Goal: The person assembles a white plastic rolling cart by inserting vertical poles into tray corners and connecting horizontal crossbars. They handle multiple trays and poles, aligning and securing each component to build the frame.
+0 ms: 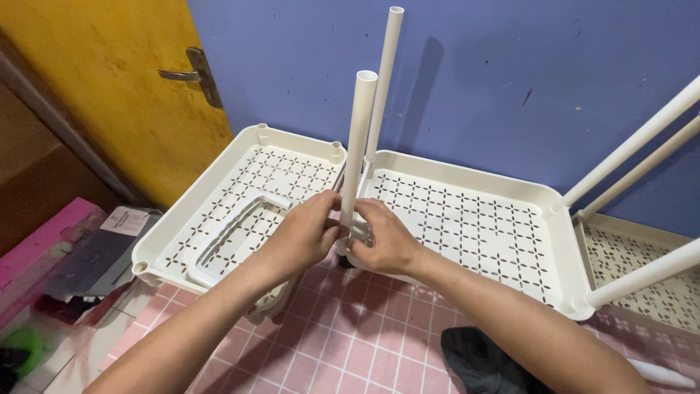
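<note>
white pole (357, 146) gripped by both hands, left (302, 235) and right (385, 239), at perforated tray (474, 219) corner.

Both bare forearms reached in from the bottom edge and converged toward the middle. The left hand (302, 235) lay palm down, knuckles up, its fingers bent and pointing right, the tips pinched together. The right hand (385, 239) mirrored it, wrist bent slightly, fingers curled leftward with the thumb on top. The fingertips of both hands nearly met, only a narrow gap between them, each hand closed in a grip.
</note>
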